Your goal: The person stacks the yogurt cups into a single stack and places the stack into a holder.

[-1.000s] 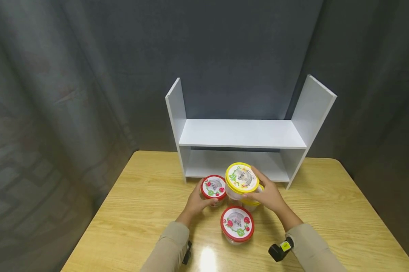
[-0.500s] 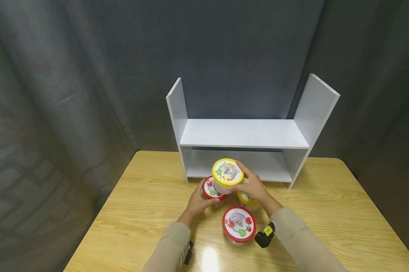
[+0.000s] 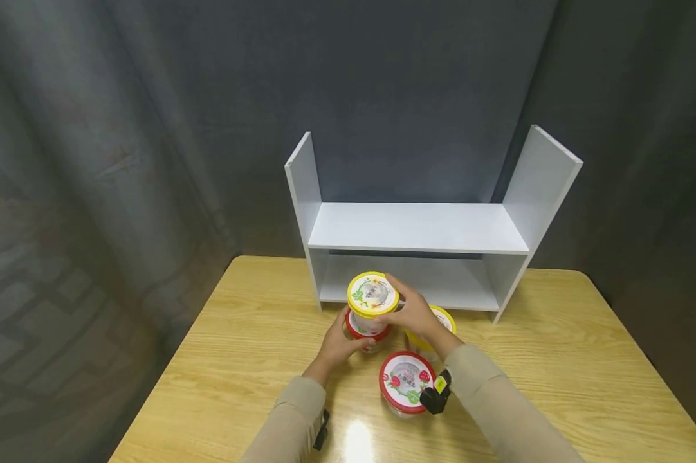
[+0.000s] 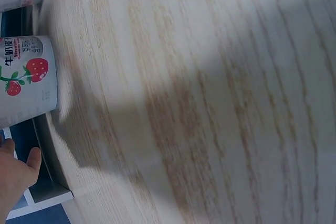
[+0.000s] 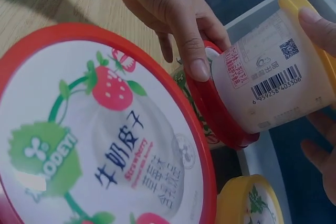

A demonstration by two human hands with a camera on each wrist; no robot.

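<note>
My left hand (image 3: 333, 344) grips a red-lidded strawberry tub (image 3: 377, 335) from its left side, thumb near the front of the lid. Directly on top of that lid sits a yellow-lidded tub (image 3: 373, 292); its base meets the red lid (image 5: 233, 124) in the right wrist view. My right hand (image 3: 414, 315) holds the yellow-lidded tub from the right, fingers and thumb spread round its upper edge. A second red-lidded tub (image 3: 404, 379) stands nearer to me, below the right forearm. Behind that forearm, another yellow-lidded tub (image 3: 443, 318) is partly hidden.
A white two-level shelf (image 3: 417, 226) stands at the back of the wooden table (image 3: 238, 360), just behind the tubs. Its tall side panels (image 3: 541, 177) rise at left and right. Grey curtains (image 3: 406, 96) hang behind and on both sides.
My right hand has carried the yellow-lidded tub leftward and down onto the red-lidded tub in my left hand. The left hand has stayed nearly in place.
</note>
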